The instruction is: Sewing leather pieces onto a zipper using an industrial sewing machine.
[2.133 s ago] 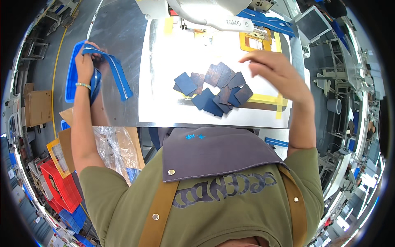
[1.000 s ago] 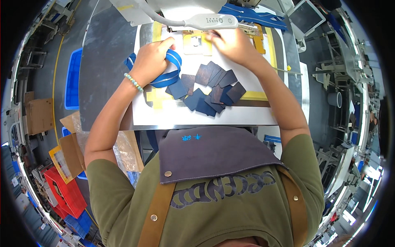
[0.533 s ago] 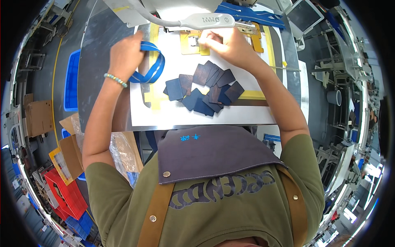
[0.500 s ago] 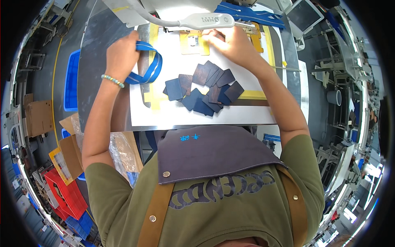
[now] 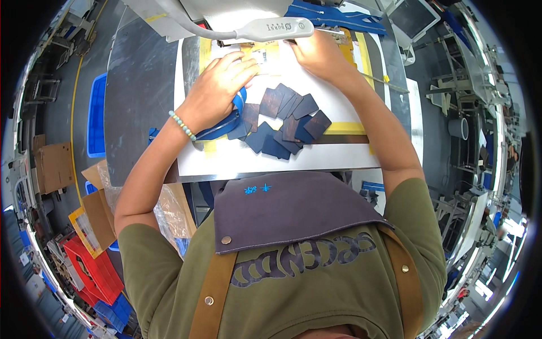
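My left hand (image 5: 217,90) reaches over the white work surface, its fingers stretched toward a yellow-edged plate (image 5: 261,55). A blue zipper strip (image 5: 223,129) loops out beside the thumb and runs back under the wrist; the hand appears to hold it. My right hand (image 5: 316,56) is closed beside the plate, under the white lamp head (image 5: 275,29). A dark edge shows at its fingertips, too little to name. Several dark blue and brown square patches (image 5: 276,135) lie overlapping in a loose pile between my forearms.
More blue zipper strips (image 5: 339,20) lie at the back right. Another yellow plate (image 5: 359,53) stands beyond my right hand. The machine's pale body (image 5: 203,11) rises at the back. A blue bin (image 5: 97,116) and cardboard boxes (image 5: 53,159) are left of the table.
My left hand has moved right and nearer, to the plate, bringing the zipper strip along, which now trails under the wrist. My right hand has shifted slightly right.
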`<action>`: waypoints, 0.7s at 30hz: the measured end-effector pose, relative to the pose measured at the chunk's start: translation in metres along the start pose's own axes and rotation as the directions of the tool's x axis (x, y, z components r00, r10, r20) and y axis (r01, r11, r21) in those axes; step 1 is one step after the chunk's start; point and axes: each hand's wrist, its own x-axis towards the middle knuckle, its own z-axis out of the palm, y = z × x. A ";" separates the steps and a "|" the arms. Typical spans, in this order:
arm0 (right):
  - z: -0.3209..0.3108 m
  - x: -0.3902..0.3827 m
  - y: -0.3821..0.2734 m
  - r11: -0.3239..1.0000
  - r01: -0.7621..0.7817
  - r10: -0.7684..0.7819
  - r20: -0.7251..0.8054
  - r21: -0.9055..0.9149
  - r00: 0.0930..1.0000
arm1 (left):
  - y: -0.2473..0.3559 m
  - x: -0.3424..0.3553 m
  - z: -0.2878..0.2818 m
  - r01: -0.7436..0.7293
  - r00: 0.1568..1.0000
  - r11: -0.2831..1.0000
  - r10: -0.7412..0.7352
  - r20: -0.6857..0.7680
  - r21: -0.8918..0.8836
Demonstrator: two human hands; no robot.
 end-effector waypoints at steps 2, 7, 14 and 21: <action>-0.005 0.001 -0.004 0.995 0.036 -0.035 -0.010 0.097 0.999 | -0.003 0.003 0.003 0.029 1.000 0.999 -0.028 0.006 -0.046; -0.002 -0.005 -0.030 0.911 0.069 -0.093 0.042 0.406 0.995 | -0.004 0.011 0.008 0.008 1.000 0.998 -0.007 0.007 -0.062; 0.001 -0.015 -0.059 0.856 0.038 -0.069 0.041 0.515 0.997 | 0.007 -0.006 0.009 -0.034 0.999 0.991 0.033 0.012 0.127; -0.009 -0.030 -0.086 0.906 0.154 -0.214 0.115 0.394 0.970 | -0.013 -0.014 0.010 0.090 0.995 0.995 -0.091 0.026 0.043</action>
